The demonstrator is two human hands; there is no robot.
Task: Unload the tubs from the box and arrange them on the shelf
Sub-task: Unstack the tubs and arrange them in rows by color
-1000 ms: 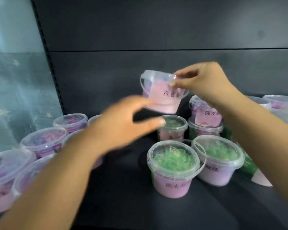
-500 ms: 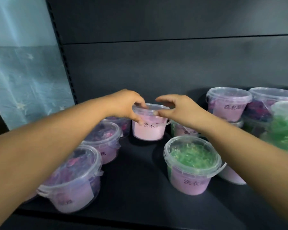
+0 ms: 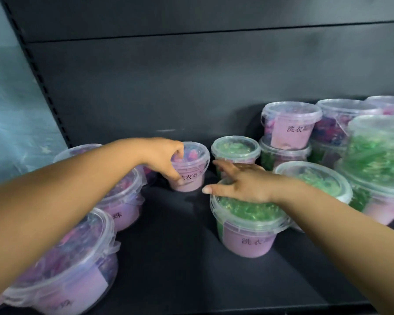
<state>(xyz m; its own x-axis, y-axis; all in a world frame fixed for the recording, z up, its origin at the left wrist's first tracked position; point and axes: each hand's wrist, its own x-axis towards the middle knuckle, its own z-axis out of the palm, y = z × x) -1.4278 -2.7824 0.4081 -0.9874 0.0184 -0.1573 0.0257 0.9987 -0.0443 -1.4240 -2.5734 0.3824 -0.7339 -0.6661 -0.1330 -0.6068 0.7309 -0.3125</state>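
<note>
A small clear tub with a pink label and purple contents (image 3: 192,171) stands on the dark shelf (image 3: 168,258) near the back wall. My left hand (image 3: 164,155) grips it by the lid and left side. My right hand (image 3: 241,183) hovers open, fingers spread, just right of that tub and over the lid of a green-filled tub (image 3: 248,223) at the front. It holds nothing.
Purple-filled tubs (image 3: 62,269) line the left side of the shelf. Green-filled tubs (image 3: 236,150) and stacked tubs (image 3: 290,126) crowd the right. The shelf back panel (image 3: 191,87) rises behind. A perforated upright (image 3: 41,83) borders the left.
The tub came down from mid-air onto the shelf. My right hand has let go of it and drawn back to the right, while my left hand stays on it.
</note>
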